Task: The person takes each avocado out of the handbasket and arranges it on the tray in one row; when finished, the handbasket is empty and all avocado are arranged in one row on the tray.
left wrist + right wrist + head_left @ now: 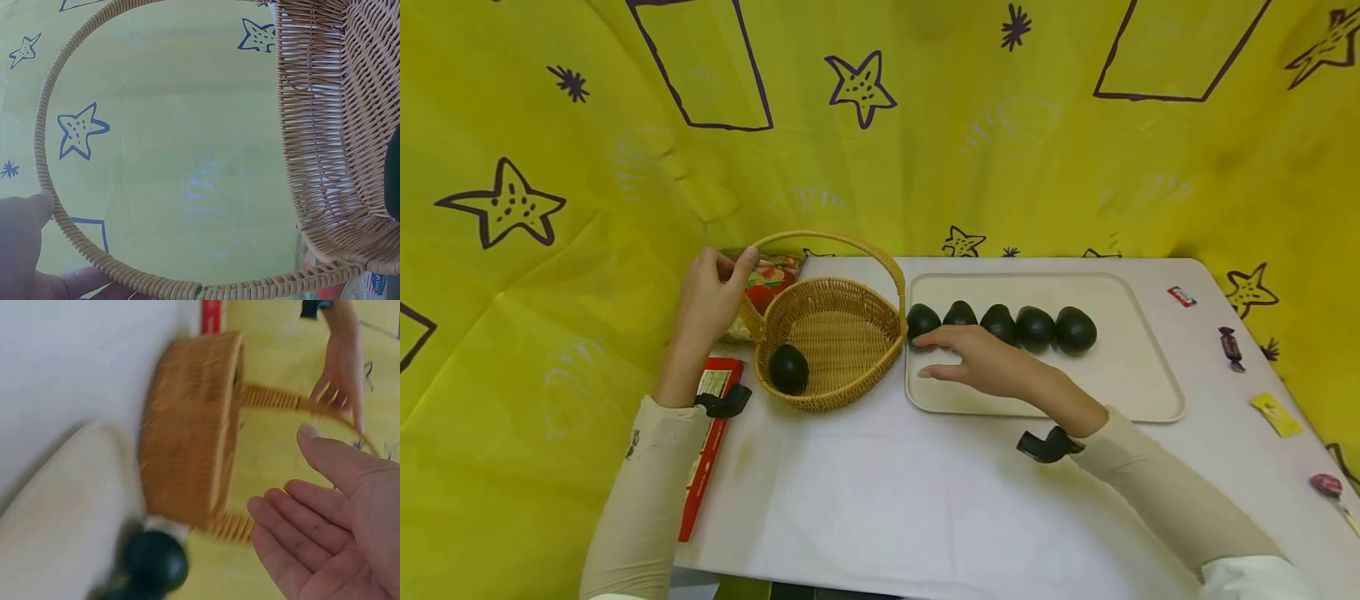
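Observation:
My left hand (pixel 709 293) pinches the arched handle (pixel 81 240) of a wicker basket (pixel 850 342) on its left side, thumb and fingers around the cane. One dark green avocado (pixel 788 369) lies inside the basket at its front left. Over the left part of a cream tray (pixel 1120 387), my right hand (pixel 992 360) holds nothing, palm turned toward the basket and fingers relaxed. Just beyond it, several avocados (pixel 1075 331) stand in a row across the tray. The leftmost avocado (pixel 922 322) is nearest to my right fingertips, by the tray's left edge.
Behind the basket's left side is a printed food packet (pixel 767 279), and a red box (pixel 703 467) lies along the table's left edge. Wrapped sweets (pixel 1231 348) and a lollipop (pixel 1327 485) lie at the right. A yellow patterned curtain (pixel 925 167) hangs behind.

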A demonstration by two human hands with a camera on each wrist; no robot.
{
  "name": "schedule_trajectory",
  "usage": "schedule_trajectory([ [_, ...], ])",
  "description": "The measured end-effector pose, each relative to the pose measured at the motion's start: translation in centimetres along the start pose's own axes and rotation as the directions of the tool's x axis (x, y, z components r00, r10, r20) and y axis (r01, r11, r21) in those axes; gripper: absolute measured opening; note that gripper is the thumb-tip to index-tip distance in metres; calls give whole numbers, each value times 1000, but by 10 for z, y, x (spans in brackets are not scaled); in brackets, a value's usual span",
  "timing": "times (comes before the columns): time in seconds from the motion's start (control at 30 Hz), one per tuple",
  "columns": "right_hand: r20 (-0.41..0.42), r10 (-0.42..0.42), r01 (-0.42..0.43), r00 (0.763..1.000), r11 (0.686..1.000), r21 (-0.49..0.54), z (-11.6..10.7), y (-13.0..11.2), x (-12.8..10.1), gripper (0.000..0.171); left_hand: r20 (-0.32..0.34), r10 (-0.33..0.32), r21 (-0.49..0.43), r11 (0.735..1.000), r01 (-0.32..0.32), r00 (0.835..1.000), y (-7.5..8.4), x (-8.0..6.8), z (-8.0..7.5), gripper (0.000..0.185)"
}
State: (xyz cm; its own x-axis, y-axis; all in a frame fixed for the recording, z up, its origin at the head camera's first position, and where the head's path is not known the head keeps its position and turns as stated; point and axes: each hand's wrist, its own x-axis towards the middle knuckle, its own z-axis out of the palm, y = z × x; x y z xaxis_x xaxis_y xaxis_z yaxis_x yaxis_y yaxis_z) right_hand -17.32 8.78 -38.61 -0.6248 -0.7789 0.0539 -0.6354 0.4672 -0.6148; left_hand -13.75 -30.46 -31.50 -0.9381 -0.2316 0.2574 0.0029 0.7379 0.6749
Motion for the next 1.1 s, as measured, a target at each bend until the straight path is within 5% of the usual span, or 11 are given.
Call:
schedule_trajectory([
  [0.4,188,-162,166,969,986,-3,38,-57,109,52,15,-18,13,1000,17,1000,0,2,0,71],
  [0.7,305,-69,132,950,973,-191,61,-80,169,57,7,-6,24,1000,6,1000,-2,3,1,70],
  [1.1,409,92,53,908,942,-331,91,-101,197,42,15,-8,34,999,8,1000,-2,2,0,70],
])
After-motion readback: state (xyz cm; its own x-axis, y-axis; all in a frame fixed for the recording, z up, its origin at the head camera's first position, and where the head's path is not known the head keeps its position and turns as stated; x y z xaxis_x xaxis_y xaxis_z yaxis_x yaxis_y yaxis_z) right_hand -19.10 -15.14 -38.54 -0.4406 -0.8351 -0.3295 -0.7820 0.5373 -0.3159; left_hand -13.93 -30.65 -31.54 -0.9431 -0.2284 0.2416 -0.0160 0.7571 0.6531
